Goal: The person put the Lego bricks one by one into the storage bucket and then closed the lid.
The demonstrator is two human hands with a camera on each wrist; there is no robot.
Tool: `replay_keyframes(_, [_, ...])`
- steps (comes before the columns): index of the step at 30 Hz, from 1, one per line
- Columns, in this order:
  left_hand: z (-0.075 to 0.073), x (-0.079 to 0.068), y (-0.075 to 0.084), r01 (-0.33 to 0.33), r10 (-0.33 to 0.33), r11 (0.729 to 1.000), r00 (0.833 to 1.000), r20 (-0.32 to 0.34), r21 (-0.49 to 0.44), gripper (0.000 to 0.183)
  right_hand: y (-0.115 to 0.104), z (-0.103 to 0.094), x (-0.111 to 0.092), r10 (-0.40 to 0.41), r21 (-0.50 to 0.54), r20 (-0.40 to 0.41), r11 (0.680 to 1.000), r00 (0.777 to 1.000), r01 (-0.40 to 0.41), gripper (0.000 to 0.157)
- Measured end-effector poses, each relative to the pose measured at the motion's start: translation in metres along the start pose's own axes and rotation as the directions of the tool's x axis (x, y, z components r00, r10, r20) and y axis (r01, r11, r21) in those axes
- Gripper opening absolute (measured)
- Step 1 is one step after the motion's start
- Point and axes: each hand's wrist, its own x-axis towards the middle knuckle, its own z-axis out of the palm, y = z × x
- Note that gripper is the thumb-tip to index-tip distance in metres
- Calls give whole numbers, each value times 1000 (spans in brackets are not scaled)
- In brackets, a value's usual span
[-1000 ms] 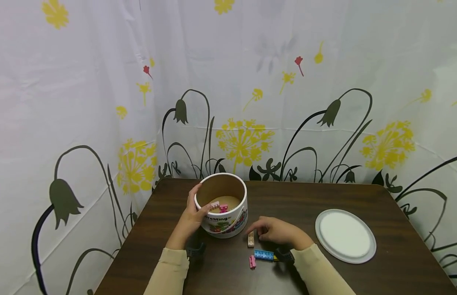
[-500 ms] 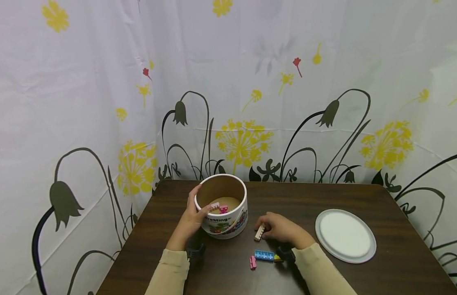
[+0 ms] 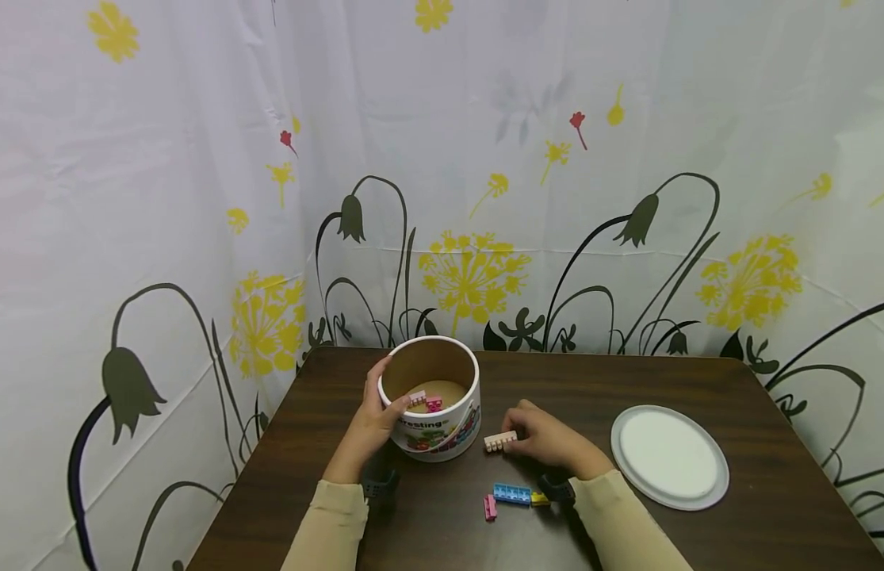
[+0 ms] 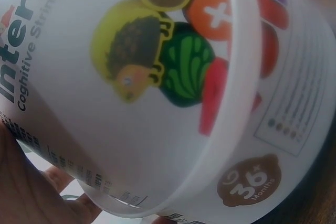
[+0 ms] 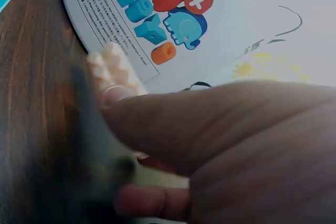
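A white bucket (image 3: pixel 430 440) with printed pictures stands on the table, and my left hand (image 3: pixel 370 416) grips its rim from the left. Pink toy bricks (image 3: pixel 434 404) lie on the bucket's floor. To the right of the bucket, my right hand (image 3: pixel 545 434) pinches one end of a pale peach toy brick (image 3: pixel 500 441) with studs. In the right wrist view the thumb presses on this studded brick (image 5: pixel 113 65), close before the bucket wall (image 5: pixel 210 61). The left wrist view is filled by the bucket's printed side (image 4: pixel 131 145), with fingers at its edge.
Nearer the person lie a blue toy brick (image 3: pixel 512 494), a yellow piece (image 3: pixel 539 499) partly behind the right wrist strap, and a small pink brick (image 3: pixel 490 507). A round white lid (image 3: pixel 670 457) rests on the dark wooden table (image 3: pixel 777 476) at right. A flowered curtain hangs behind.
My right hand has picked up the peach brick from beside the bucket and turned it from lengthwise to crosswise. My left hand keeps its grip on the bucket.
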Motion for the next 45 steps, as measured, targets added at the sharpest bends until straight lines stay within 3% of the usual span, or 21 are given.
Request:
replay_keyframes(5, [0,2,1,5,-5,1000,1000,0,0,87,-1,-3,0,37,78,-28,996,999,-35,7])
replay_keyframes(12, [1,2,1,4,-4,1000,1000,-5,11,89,0,-4,-2,52,166,-62,985,997,-41,23])
replay_keyframes(16, [2,2,0,-2,3,1000,1000,-11,24,91,-1,-8,-6,85,184,-77,980,993,-70,13])
replay_keyframes(20, [5,3,0,-15,15,1000,1000,-1,25,92,-7,-16,-9,89,219,-164,974,982,-52,7])
replay_keyframes(22, [6,3,0,-17,17,999,1000,-6,29,91,-13,-18,-6,62,233,-241,973,968,-5,6])
replay_keyframes(24, [7,3,-2,-14,14,1000,1000,-13,27,91,-21,-19,-3,48,254,-349,966,936,46,6])
replay_keyframes(27, [8,1,-3,-6,6,1000,1000,-7,21,91,-36,-20,3,76,336,-522,934,850,123,9])
replay_keyframes(29, [9,0,-3,-3,3,1000,1000,-2,8,90,-48,-23,10,140,426,-605,888,784,170,17])
replay_keyframes(30, [8,0,-2,-2,2,1000,1000,-1,7,90,-56,-26,14,173,486,-627,849,760,208,20])
replay_keyframes(32, [6,0,-2,-7,7,1000,1000,2,0,90,-71,-33,28,223,589,-638,757,737,282,27])
replay_keyframes(34, [3,0,-1,-11,11,1000,1000,2,-4,90,-88,-40,45,258,691,-619,628,742,358,24])
replay_keyframes(37, [-1,0,0,-18,18,1000,1000,3,-4,91,-111,-46,76,284,807,-555,413,782,423,10])
replay_keyframes(39, [-1,0,0,-20,20,1000,1000,0,-2,91,-122,-47,96,296,851,-512,302,806,430,14])
replay_keyframes(40, [-1,1,0,-21,21,1000,1000,-3,-4,90,-127,-46,105,299,867,-489,270,819,419,17])
replay_keyframes(42, [0,0,0,-23,23,1000,1000,-5,12,90,-131,-45,123,290,888,-449,247,845,387,19])
replay_keyframes(43, [0,0,0,-23,23,1000,1000,-6,14,89,-132,-43,132,285,897,-425,259,859,358,20])
replay_keyframes(45, [1,0,1,-23,23,1000,1000,-4,16,89,-130,-39,146,265,902,-371,331,890,277,19])
